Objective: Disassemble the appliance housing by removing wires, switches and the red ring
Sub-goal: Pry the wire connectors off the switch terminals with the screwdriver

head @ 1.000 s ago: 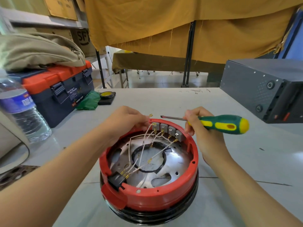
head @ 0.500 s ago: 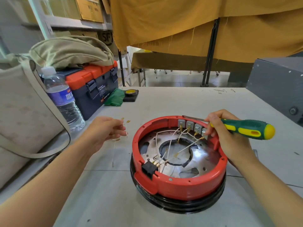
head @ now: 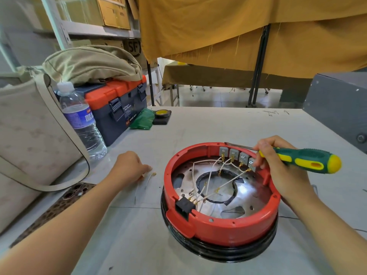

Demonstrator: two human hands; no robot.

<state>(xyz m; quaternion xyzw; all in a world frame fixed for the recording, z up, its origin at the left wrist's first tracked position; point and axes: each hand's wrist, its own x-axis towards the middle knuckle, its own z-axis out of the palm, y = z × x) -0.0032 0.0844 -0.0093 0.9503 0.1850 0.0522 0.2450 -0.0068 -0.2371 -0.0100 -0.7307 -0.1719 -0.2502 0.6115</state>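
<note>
The round appliance housing stands on the table, a red ring [head: 218, 225] seated on its black base [head: 218, 253]. Several grey switches [head: 234, 153] line the ring's far inner wall. White wires [head: 208, 175] run from them across the metal plate [head: 250, 195] to a black connector [head: 183, 205] at the near rim. My right hand [head: 284, 175] grips a green and yellow screwdriver [head: 303, 159], with its fingers resting at the rightmost switch. My left hand [head: 129, 165] rests on the table left of the housing, fingers loosely curled. A loose white wire [head: 149, 179] lies just beside its fingertips.
At the left stand a water bottle [head: 81, 120], a beige bag [head: 29, 135] and a blue and orange toolbox [head: 119, 104] with a khaki bag [head: 89, 64] on top. A green cloth [head: 144, 120] and a tape roll [head: 162, 114] lie behind. A grey metal box [head: 341, 112] sits at the right.
My left hand pulled a white wire out of the housing, carried it left and laid it on the table. My right hand stayed at the switches with the screwdriver.
</note>
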